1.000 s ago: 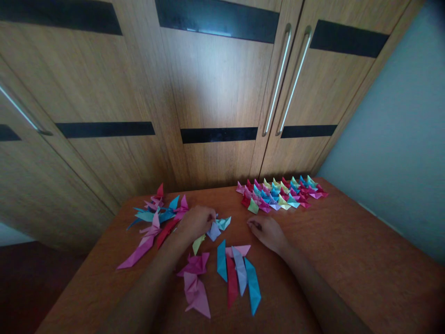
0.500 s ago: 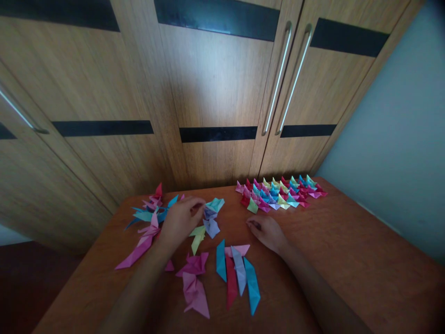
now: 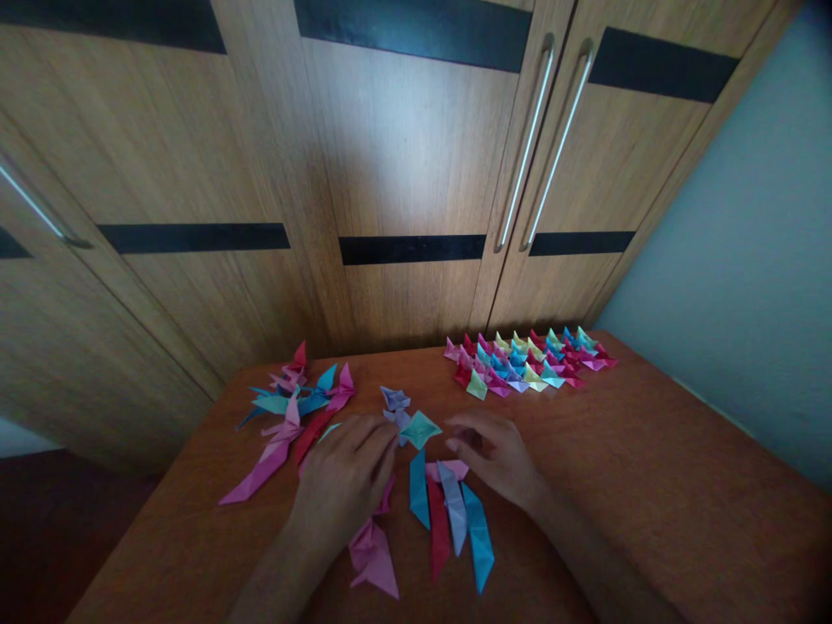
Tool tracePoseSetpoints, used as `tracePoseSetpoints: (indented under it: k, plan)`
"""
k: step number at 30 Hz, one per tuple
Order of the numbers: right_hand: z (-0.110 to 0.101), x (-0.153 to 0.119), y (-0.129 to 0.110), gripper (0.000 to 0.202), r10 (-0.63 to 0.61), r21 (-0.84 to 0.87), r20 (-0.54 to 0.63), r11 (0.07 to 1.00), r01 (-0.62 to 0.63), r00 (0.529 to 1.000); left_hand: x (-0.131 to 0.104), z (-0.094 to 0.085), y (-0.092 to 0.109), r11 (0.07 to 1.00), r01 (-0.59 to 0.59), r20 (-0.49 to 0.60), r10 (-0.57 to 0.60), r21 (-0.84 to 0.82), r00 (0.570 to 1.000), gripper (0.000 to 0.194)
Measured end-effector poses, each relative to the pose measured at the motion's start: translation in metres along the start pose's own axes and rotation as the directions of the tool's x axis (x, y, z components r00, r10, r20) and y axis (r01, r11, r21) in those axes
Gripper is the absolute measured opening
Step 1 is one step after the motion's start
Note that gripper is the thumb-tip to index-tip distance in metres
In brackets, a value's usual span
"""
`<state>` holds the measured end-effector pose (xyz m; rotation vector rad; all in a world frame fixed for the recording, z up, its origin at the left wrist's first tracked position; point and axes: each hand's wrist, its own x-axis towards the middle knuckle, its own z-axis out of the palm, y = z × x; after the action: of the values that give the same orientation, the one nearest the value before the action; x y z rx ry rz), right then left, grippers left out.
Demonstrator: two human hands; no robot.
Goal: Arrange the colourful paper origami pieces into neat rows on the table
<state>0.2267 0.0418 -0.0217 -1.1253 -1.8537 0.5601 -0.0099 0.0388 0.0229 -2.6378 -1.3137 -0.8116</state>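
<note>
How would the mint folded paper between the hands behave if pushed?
The mint folded paper is probably light, looking thin and small. Its creases should keep it fairly stiff. Its pointed, angular outline makes rolling unlikely; it might slide.

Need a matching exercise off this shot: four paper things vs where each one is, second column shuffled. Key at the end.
Column 1
1. Mint-green diamond-shaped folded paper
2. Small multicoloured folded-paper pieces in rows
3. Lavender folded-paper strip
4. Long pink-and-magenta pointed folded-paper piece

Column 2
A. Left side of the reddish-brown tabletop
B. Between the red paper strip and the rightmost blue paper strip
C. Back right of the tabletop
D. Between the left hand and the right hand

Pairs: 1-D, 2-C, 3-B, 4-A
</note>
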Motion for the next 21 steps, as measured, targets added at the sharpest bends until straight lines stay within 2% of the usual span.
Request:
tracePoseSetpoints:
  k: [5, 14, 16, 18, 19, 21]
  plan:
    - [0.009, -0.005, -0.011, 0.02, -0.14, -0.082, 0.046, 0.986, 0.143, 0.989, -0.001, 0.002, 0.009, 0.997, -0.031, 0.018, 0.032, -0.074, 0.999, 0.02]
    - [0.007, -0.005, -0.006, 0.018, -0.172, -0.136, 0.023, 0.975, 0.173, 0.985, -0.005, 0.008, 0.003, 0.967, 0.064, -0.028, -0.073, -0.247, 0.997, 0.017]
    - [-0.002, -0.003, -0.003, 0.017, -0.163, -0.167, -0.065, 0.974, 0.15, 0.984, -0.006, 0.009, -0.003, 0.958, 0.093, -0.054, -0.111, -0.271, 0.992, 0.017]
    - [-0.018, -0.001, 0.004, 0.016, -0.133, -0.201, -0.232, 0.976, 0.086, 0.964, -0.006, 0.009, -0.009, 0.949, 0.138, -0.062, -0.161, -0.284, 0.985, 0.017]
    - [-0.03, 0.001, 0.01, 0.017, -0.109, -0.215, -0.332, 0.976, 0.038, 0.937, -0.006, 0.009, -0.012, 0.944, 0.164, -0.057, -0.188, -0.288, 0.981, 0.017]
    - [-0.057, 0.003, 0.027, 0.021, -0.054, -0.233, -0.524, 0.969, -0.082, 0.85, -0.006, 0.009, -0.016, 0.931, 0.208, -0.045, -0.232, -0.3, 0.972, 0.017]
